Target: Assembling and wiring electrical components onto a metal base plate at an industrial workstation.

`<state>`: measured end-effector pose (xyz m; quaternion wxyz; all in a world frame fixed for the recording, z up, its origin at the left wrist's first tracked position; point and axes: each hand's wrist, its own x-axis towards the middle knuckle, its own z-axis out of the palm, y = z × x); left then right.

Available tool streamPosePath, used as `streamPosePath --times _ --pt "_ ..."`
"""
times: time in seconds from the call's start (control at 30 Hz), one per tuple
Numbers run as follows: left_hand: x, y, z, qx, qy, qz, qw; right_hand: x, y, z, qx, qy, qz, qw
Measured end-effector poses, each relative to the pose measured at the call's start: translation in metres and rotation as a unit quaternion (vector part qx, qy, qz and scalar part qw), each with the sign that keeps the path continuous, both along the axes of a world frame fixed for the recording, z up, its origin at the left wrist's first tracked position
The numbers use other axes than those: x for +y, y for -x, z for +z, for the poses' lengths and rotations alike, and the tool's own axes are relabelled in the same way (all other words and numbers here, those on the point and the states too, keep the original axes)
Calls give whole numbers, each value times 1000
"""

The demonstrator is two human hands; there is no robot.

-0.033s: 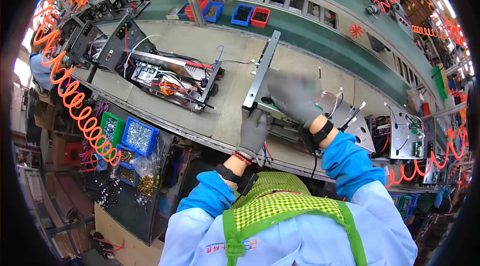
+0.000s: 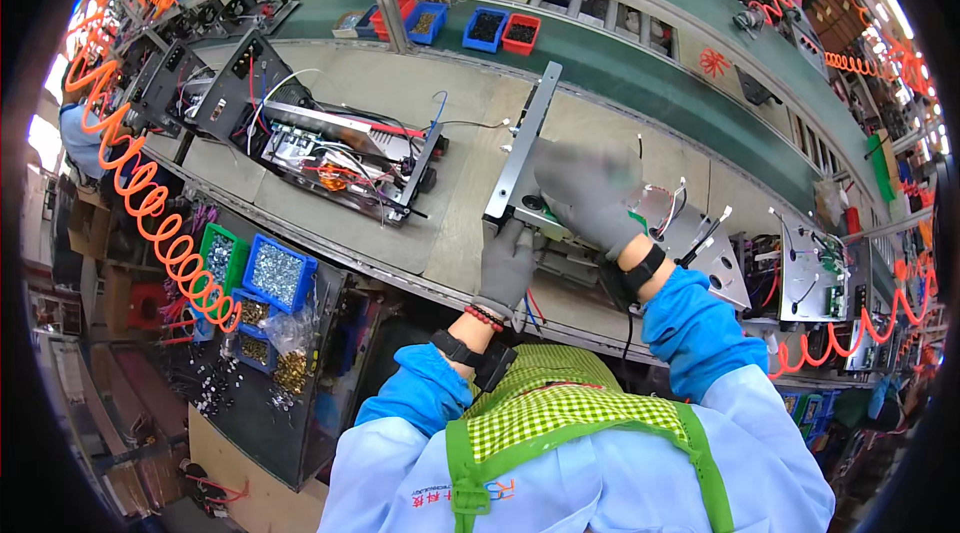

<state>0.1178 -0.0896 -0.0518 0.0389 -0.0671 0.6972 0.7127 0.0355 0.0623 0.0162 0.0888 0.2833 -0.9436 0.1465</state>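
A long, narrow grey metal panel point(image 2: 527, 148) stands at the left end of an electronics chassis on the bench in front of me. My left hand point(image 2: 508, 261), in a grey glove, has its fingers closed at the panel's near lower corner. Just right of the panel, over the chassis, is my right hand point(image 2: 590, 188), also gloved; its fingers are smeared by motion, and whatever they may hold is hidden. Part of a green circuit board shows beside that hand. A silver sheet-metal plate point(image 2: 715, 258) with round holes and loose white-tipped wires lies to the right.
To the left sits an open chassis point(image 2: 340, 158) full of wires. Blue bins point(image 2: 485, 30) and a red bin point(image 2: 520, 34) of small parts stand behind. A coiled orange hose point(image 2: 150, 203) hangs at left, above a blue screw tray point(image 2: 280, 273). Another unit point(image 2: 812, 278) stands at far right.
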Motion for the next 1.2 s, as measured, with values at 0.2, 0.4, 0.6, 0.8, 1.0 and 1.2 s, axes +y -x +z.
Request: streamPosePath --times 0.2,0.4,0.6,0.8,1.0,1.2 --pt "23 12 -25 49 17 79 996 2 -1 -10 -9 9 -17 1000" --pt "24 11 -14 -79 -182 124 972 0 0 -6 -7 22 -10 1000" --pt "27 10 -1 -10 -195 122 973 1 -1 -7 -8 23 -7 1000" --pt "26 13 -3 -100 -284 166 939 2 0 -14 9 13 0 1000" --pt "23 15 -6 -137 -373 123 910 3 -1 -15 8 11 7 1000" --pt "15 9 -11 -80 -315 65 943 3 0 -15 14 21 4 1000"
